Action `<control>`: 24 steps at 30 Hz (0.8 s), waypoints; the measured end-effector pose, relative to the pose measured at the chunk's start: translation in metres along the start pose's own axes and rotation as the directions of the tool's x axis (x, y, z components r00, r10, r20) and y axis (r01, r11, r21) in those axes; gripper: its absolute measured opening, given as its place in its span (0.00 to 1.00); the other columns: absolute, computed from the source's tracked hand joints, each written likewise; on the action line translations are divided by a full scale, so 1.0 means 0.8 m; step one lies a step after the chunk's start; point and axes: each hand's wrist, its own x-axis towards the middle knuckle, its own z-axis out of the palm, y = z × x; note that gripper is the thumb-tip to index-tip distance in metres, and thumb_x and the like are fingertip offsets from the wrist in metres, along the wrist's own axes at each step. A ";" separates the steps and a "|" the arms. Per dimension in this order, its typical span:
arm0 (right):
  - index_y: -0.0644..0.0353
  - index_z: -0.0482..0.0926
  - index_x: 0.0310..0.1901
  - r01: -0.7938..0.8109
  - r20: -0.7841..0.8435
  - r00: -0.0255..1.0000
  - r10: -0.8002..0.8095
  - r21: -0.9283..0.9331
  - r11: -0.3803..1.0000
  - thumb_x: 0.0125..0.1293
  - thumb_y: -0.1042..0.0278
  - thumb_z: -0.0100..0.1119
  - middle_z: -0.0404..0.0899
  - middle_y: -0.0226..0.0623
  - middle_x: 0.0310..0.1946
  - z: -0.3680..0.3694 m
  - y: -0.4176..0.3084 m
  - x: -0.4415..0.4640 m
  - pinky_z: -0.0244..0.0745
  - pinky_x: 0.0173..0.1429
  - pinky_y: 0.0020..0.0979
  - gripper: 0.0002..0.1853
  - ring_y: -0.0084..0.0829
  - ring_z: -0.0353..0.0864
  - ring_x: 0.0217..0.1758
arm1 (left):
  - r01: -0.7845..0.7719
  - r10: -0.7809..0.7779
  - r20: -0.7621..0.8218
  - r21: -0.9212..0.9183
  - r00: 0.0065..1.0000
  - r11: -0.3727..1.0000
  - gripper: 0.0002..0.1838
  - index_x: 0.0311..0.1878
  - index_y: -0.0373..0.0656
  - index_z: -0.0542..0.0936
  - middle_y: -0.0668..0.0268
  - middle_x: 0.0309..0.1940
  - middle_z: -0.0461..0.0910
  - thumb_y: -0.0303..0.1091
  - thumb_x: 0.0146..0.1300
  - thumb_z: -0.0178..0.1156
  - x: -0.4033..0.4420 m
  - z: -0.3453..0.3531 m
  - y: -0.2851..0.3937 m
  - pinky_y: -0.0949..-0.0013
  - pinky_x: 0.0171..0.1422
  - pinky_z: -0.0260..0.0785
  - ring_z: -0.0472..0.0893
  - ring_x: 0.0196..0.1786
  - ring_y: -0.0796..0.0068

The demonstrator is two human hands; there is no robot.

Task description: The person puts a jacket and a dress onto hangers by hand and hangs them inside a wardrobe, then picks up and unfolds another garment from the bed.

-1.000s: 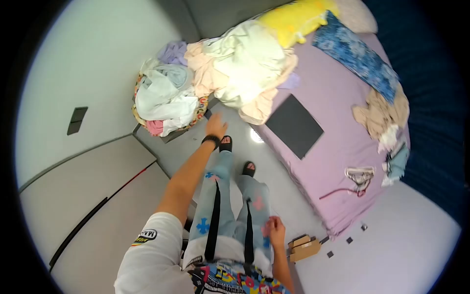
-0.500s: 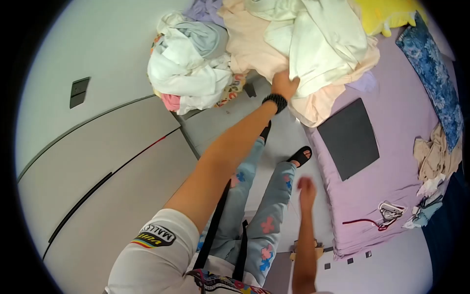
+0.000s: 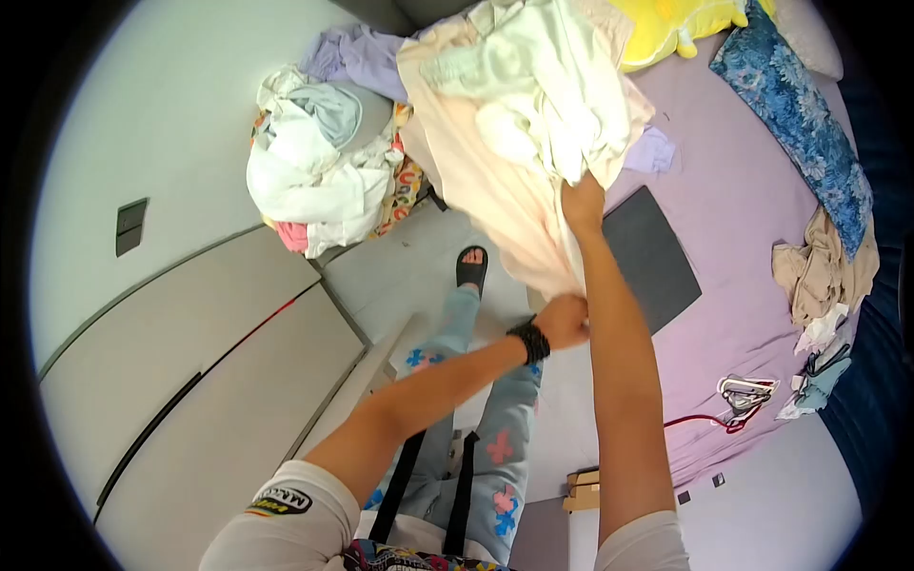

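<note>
My left hand [image 3: 564, 322], with a dark beaded band on its wrist, is closed around the lower end of a peach cloth [image 3: 495, 214], which stretches up and to the left in long folds. Just above and to the right, my right hand [image 3: 584, 203] grips the gathered lower edge of a pale cream cloth [image 3: 552, 105]. The cream cloth lies bunched over the peach one. Both cloths hang partly past the near edge of the bed. Whether my right fingers also pinch some peach cloth is hidden.
A dark grey flat board [image 3: 652, 257] lies on the lilac bed sheet [image 3: 719, 324]. Hangers [image 3: 747, 398], beige clothing [image 3: 826, 266], a blue floral pillow [image 3: 800, 124] and a yellow plush [image 3: 671, 29] are on the bed. White clothes [image 3: 324, 190] are heaped at left beside a lilac cloth [image 3: 357, 59].
My right hand has come up from beside the bed and taken hold of the cream cloth. My left hand has pulled the peach cloth down toward me, stretching it out.
</note>
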 end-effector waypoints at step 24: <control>0.65 0.75 0.53 -0.316 -0.610 0.790 0.059 -0.323 0.892 0.50 0.81 0.49 0.75 0.58 0.48 -0.313 0.386 -0.178 0.68 0.60 0.45 0.24 0.55 0.74 0.52 | 0.106 -0.127 0.098 0.194 0.987 0.975 0.08 0.43 0.45 0.78 0.59 0.28 0.79 0.36 0.64 0.55 0.118 0.107 0.048 0.58 0.38 0.71 0.78 0.29 0.58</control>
